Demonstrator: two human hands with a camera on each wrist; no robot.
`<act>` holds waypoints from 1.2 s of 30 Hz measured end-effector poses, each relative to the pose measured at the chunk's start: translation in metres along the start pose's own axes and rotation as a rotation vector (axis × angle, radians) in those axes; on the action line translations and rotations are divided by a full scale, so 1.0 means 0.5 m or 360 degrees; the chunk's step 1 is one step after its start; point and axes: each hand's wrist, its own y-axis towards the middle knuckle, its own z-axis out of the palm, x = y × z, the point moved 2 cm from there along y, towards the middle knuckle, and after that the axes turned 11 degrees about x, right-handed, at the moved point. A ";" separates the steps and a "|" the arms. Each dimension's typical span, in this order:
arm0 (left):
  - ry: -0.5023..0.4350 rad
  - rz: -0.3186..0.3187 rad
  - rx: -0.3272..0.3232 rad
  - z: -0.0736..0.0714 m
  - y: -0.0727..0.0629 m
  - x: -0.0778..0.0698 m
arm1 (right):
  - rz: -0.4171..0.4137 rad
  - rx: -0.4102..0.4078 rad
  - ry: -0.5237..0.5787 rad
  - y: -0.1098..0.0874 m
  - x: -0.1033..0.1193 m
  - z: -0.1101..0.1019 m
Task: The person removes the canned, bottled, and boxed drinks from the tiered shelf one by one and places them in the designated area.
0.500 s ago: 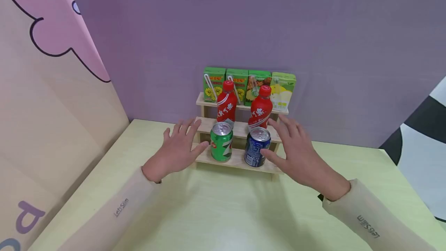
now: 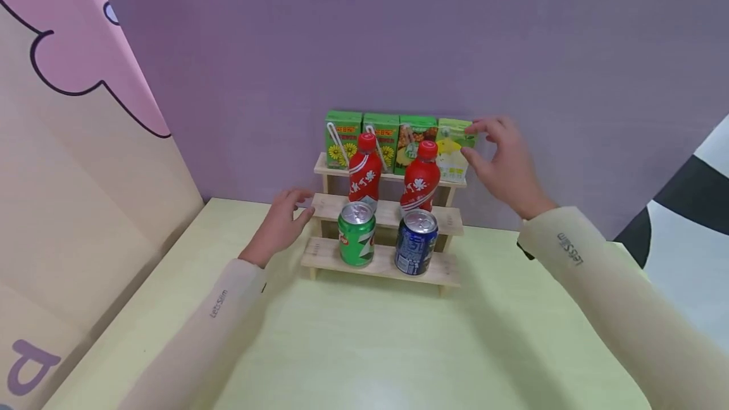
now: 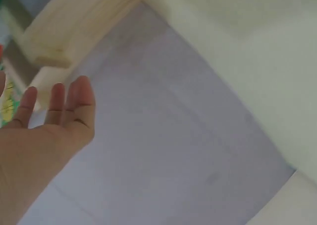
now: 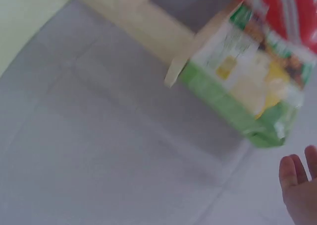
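Observation:
A small wooden three-step shelf (image 2: 327,206) stands against the purple backdrop. My right hand (image 2: 507,166) hovers at the right end of its top step, fingers bent loosely beside the pale green pear juice box (image 2: 454,154). In the right wrist view a gap shows between the fingertips and that juice box (image 4: 252,81). At the left end of the middle step is my left hand (image 2: 281,223), holding nothing, its fingers relaxed. From the head view I cannot tell if its fingertips touch the wood.
Beside the pear box on the top step are more green drink boxes (image 2: 344,138). Two red bottles (image 2: 364,176) (image 2: 420,185) occupy the middle step. Below stand a green can (image 2: 356,236) and a blue can (image 2: 416,245). The pale table (image 2: 364,340) extends in front.
My right hand has risen from beside the blue can to the pear juice box. The left hand has shifted slightly away from the green can, toward the middle step's left end.

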 end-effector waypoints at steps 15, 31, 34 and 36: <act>-0.0114 -0.0070 0.0007 0.033 0.016 0.026 | 0.0409 0.0234 0.0120 0.067 -0.064 0.021; -0.0124 -0.0081 0.0010 0.027 0.020 0.032 | 0.0382 0.0056 0.0126 -0.016 -0.125 -0.086; -0.0126 -0.0077 0.0024 0.028 0.022 0.033 | 0.0442 0.0077 0.0099 -0.042 -0.151 -0.093; -0.0124 -0.0070 0.0027 0.028 0.023 0.033 | 0.0481 0.0130 0.0079 -0.057 -0.168 -0.086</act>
